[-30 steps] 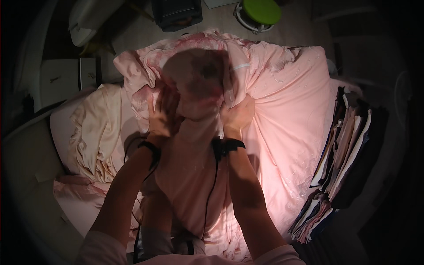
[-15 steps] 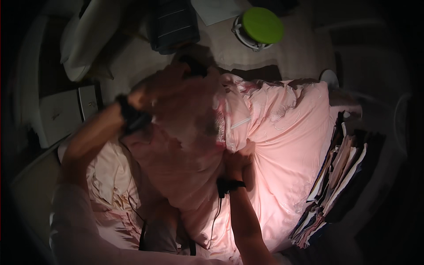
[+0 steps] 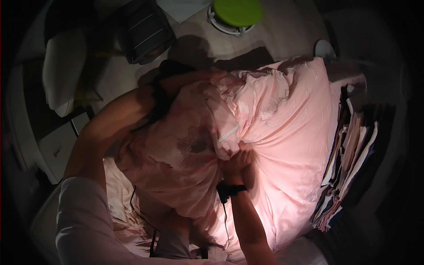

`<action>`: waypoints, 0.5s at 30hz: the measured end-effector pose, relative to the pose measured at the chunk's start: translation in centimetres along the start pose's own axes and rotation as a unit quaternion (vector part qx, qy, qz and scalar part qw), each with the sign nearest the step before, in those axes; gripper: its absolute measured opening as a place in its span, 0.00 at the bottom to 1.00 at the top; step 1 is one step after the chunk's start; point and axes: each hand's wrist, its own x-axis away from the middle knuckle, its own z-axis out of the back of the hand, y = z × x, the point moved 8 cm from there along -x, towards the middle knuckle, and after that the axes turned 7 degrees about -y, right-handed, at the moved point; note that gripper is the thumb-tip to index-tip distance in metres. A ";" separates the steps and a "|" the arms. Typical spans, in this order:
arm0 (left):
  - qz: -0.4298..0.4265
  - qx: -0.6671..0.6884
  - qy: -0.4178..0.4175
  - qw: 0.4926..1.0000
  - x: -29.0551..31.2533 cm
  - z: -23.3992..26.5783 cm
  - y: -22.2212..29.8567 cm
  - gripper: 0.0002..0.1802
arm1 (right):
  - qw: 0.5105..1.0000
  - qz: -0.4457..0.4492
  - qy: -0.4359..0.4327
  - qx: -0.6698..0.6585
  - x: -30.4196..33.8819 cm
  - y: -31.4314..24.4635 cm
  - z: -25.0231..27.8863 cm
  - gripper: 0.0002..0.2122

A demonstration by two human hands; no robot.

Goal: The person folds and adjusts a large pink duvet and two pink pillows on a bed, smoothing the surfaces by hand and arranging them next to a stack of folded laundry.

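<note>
The pink quilt [image 3: 291, 128] fills mid-frame. There the right hand [image 3: 236, 163] pinches bunched folds in its fingers; the left hand [image 3: 212, 75] lies at the quilt's upper edge, finger state unclear. A steady right grip should keep folds gathered.

In the right hand [image 3: 234, 165], the quilt [image 3: 289, 137] looks smooth, puckered cloth; left of it, satiny cream cloth [image 3: 118, 182]; beyond, plastic-looking stool [image 3: 238, 11].

On my feed I see the pink bedding [image 3: 291, 132] spread in a broad, puffy heap, creases fanning rightward from a gathered spot near its middle, a dark flower-like patch [image 3: 194, 145] below and left of a short white strip [image 3: 228, 133].
</note>
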 end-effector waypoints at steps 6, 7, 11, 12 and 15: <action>-0.110 -0.356 0.043 0.927 3.4 -4.9 5.7 0.27 | 1.000 0.011 0.008 -0.005 -0.6 -0.7 -0.1 0.22; -0.114 -0.379 0.044 0.917 3.6 -5.8 5.8 0.27 | 1.000 0.004 0.011 -0.007 -0.6 -0.6 0.4 0.22; 0.166 -0.141 0.015 0.976 0.4 -3.6 1.1 0.24 | 0.998 -0.024 0.004 -0.054 -1.1 -0.5 1.2 0.22; 0.128 -0.201 0.053 0.970 -0.2 -5.7 2.4 0.20 | 0.998 -0.010 0.025 -0.050 -1.1 -0.3 1.8 0.23; 0.049 -0.297 0.047 0.952 -1.4 -9.5 3.0 0.18 | 0.994 0.002 0.050 -0.101 -1.4 -1.1 3.3 0.21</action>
